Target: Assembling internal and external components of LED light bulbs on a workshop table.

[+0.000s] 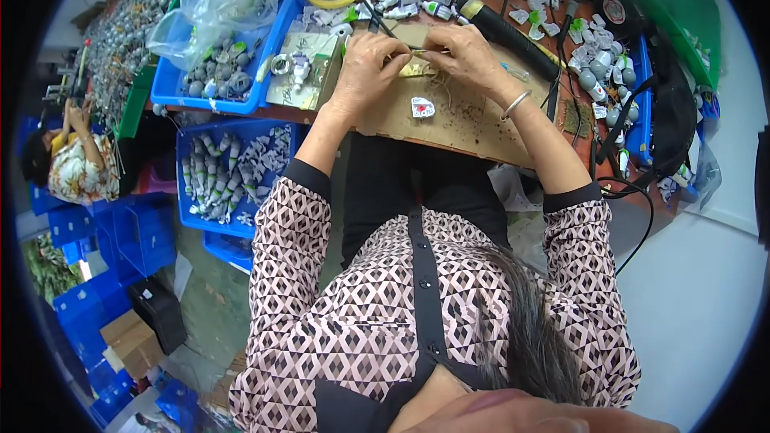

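Meeting over the cardboard sheet (473, 124), the left hand (367, 66) and the right hand (467, 56) pinch a small thin piece (418, 51) between thumbs and forefingers; its kind is unclear. A white part (423, 107) with a red spot lies nearer, on the sheet.

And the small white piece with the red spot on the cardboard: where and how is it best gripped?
Probably pinch the white piece by its left and right edges, coming from above: it seems to lie flat on the cardboard, nothing on top.
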### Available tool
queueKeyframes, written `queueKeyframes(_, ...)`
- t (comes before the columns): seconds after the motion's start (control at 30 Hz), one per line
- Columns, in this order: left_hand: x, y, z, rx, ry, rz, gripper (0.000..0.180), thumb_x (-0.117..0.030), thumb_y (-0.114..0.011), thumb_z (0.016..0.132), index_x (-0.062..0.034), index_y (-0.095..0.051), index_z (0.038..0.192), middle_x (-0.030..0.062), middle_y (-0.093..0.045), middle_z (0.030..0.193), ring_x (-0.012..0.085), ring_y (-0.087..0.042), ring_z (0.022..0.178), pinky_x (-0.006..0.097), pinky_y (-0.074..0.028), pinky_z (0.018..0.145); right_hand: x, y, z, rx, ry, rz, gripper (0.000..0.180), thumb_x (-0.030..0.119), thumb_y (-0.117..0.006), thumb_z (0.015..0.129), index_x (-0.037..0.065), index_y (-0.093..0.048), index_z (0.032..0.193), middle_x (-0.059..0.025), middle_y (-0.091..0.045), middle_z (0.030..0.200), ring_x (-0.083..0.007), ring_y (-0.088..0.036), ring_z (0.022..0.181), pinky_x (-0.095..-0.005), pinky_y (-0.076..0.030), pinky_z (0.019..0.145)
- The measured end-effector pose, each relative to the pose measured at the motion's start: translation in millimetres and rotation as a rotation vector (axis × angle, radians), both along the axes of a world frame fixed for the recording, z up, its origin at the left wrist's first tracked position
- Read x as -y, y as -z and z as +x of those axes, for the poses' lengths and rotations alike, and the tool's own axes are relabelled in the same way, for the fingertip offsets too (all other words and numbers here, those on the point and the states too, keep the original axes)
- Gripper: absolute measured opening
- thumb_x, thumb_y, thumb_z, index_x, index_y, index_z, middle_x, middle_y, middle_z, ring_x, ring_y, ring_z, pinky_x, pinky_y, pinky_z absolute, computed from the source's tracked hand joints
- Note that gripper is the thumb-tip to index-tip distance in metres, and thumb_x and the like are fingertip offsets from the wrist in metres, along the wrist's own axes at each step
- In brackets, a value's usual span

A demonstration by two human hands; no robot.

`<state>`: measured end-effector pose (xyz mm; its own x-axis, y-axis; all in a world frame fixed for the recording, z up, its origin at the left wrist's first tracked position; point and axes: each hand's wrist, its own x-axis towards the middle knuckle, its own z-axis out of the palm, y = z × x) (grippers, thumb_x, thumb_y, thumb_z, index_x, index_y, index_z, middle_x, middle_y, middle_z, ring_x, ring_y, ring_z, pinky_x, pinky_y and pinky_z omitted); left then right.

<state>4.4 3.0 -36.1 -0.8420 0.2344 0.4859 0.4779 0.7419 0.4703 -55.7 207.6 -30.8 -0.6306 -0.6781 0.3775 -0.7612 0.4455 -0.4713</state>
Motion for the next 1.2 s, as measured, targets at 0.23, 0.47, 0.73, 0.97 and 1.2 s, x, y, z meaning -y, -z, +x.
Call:
queueKeyframes(0.23,-3,-20,-9,0.314,0.065,0.416,0.016,-0.017,-0.068,0.087,-0.0022,-0.068,0.091,0.0044,-0.065,0.078,0.0133,-0.058,0.069,0.027,-0.046,0.062,-11,-22,-6,0.261,0.006,-0.209,0.014,0.014,-0.063,0.087,0.001,-0.061,0.093,-0.0048,-0.062,0.078,-0.0144,-0.058,0.070,-0.0283,-0.046,0.065)
queueKeyframes(0.47,-8,-42,3,0.471,0.244,0.878,0.018,-0.018,-0.066,0.091,-0.0008,-0.067,0.096,-0.0042,-0.061,0.080,0.0024,-0.052,0.073,0.018,-0.041,0.063,-7,-60,21,0.864,-0.189,-0.414,0.023,0.027,-0.062,0.094,0.006,-0.060,0.103,0.0061,-0.052,0.077,-0.0003,-0.046,0.066,-0.0165,-0.038,0.053)
queueKeyframes(0.73,-5,-41,34,0.585,0.320,0.971,0.020,-0.020,-0.064,0.093,-0.0008,-0.065,0.096,0.0005,-0.064,0.083,0.0068,-0.059,0.078,0.021,-0.047,0.071,-5,-57,45,0.922,-0.186,-0.517,0.022,0.028,-0.065,0.091,0.007,-0.059,0.087,0.0078,-0.046,0.065,0.0003,-0.040,0.054,-0.0158,-0.031,0.048)
queueKeyframes(0.97,4,-20,74,0.794,0.486,1.139,0.020,-0.022,-0.060,0.095,-0.0024,-0.063,0.093,0.0013,-0.062,0.081,0.0085,-0.059,0.076,0.022,-0.047,0.071,-10,-50,72,0.922,-0.240,-0.345,0.022,0.029,-0.065,0.091,0.007,-0.061,0.086,0.0080,-0.048,0.068,0.0002,-0.039,0.057,-0.0180,-0.029,0.049)
queueKeyframes(1.2,-4,10,101,0.829,0.420,1.136,0.016,-0.019,-0.063,0.093,-0.0037,-0.062,0.093,-0.0001,-0.062,0.080,0.0066,-0.058,0.074,0.021,-0.047,0.068,-11,-20,90,0.791,-0.258,-0.263,0.024,0.028,-0.063,0.093,0.004,-0.061,0.087,0.0058,-0.048,0.072,-0.0031,-0.043,0.066,-0.0205,-0.034,0.058)
